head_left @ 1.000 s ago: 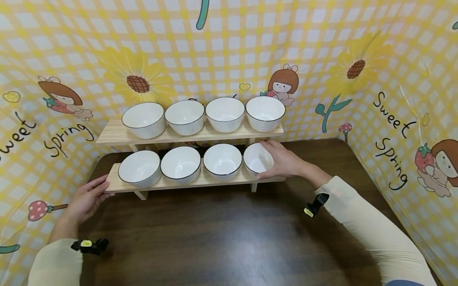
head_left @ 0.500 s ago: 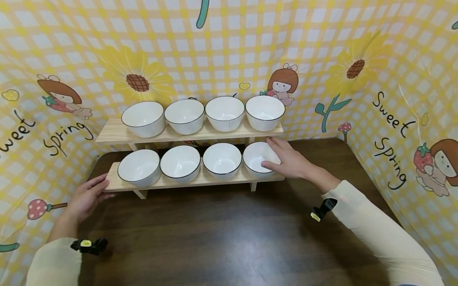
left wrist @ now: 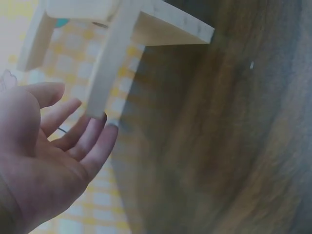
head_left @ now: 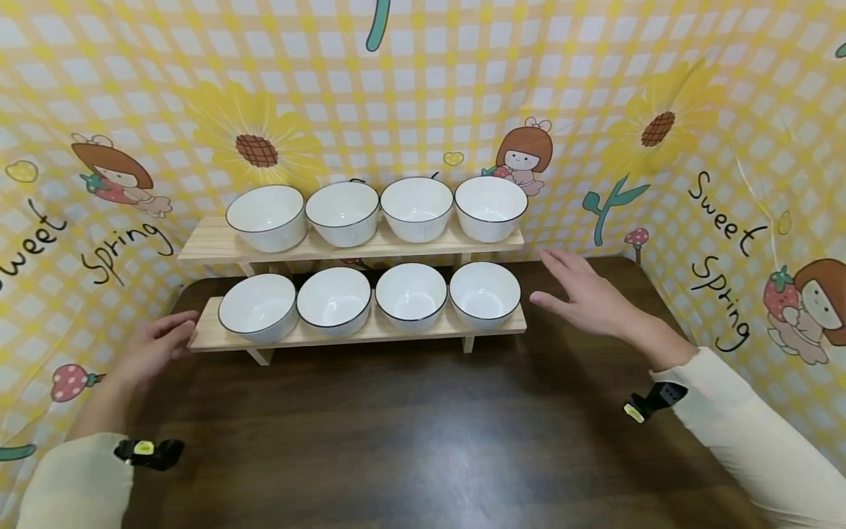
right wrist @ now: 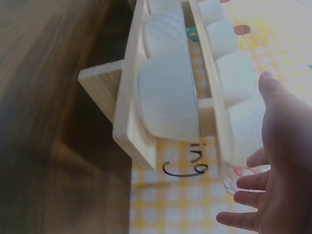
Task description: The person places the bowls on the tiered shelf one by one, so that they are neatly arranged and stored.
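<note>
A two-tier light wooden rack (head_left: 210, 336) bears white bowls with dark rims, several in a row on each tier. My right hand (head_left: 588, 297) is to the right of the lower tier's rightmost bowl (head_left: 485, 295), apart from it, fingers extended and holding nothing. In the right wrist view that bowl (right wrist: 165, 97) rests on the lower board. At the lower tier's left end is my left hand (head_left: 148, 351), fingers loosely bent with nothing in them. Its fingertips (left wrist: 105, 139) lie close to the board's end (left wrist: 105, 78); whether they touch I cannot tell.
The rack stands at the back of a dark brown wooden table (head_left: 370, 441). A yellow checked cloth (head_left: 410, 81) printed with flowers and cartoon figures hangs behind and at both sides. Black wrist cameras (head_left: 654, 402) sit on both cuffs.
My right hand has let go of the lower right bowl and moved off to the right. The left hand has loosened from the lower board's end and shifted slightly left. The bowls stay in place.
</note>
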Motion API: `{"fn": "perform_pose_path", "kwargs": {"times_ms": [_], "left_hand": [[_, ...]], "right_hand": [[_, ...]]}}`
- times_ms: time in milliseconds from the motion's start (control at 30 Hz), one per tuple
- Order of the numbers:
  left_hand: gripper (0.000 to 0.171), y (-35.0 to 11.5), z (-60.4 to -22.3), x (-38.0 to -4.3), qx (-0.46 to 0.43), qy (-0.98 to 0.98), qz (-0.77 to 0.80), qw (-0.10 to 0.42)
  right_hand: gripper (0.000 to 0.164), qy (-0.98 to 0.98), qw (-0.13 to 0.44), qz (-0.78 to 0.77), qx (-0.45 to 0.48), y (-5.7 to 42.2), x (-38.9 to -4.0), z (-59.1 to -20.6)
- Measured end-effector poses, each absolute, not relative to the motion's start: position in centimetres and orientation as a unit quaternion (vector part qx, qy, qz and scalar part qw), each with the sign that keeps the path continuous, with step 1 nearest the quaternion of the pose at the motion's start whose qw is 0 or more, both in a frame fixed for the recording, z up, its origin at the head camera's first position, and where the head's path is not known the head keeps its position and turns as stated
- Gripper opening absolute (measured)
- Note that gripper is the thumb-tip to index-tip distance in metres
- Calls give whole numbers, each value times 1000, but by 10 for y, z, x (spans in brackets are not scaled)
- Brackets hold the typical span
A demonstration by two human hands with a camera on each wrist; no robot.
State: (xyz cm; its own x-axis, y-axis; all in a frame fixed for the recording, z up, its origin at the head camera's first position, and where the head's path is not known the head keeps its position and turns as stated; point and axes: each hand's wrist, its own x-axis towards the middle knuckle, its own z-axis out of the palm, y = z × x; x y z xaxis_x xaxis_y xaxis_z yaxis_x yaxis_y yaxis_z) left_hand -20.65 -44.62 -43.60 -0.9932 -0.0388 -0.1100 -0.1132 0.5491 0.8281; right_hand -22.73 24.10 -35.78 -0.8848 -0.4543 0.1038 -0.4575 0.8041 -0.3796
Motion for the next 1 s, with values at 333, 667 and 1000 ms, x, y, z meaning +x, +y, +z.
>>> {"fn": "perform_pose_path", "kwargs": {"times_ms": [333,667,1000], "left_hand": [[63,-420,-393,-198,-6,939,343,-6],[60,-372,-351,-178,61,948,306,-63],[57,-305,-320,-153,137,952,246,-121]], "right_hand": [[79,-956,40,177,229,257,-208,-342],[83,-957,70,146,239,256,-194,-330],[88,-950,89,130,270,245,-177,-324]]}}
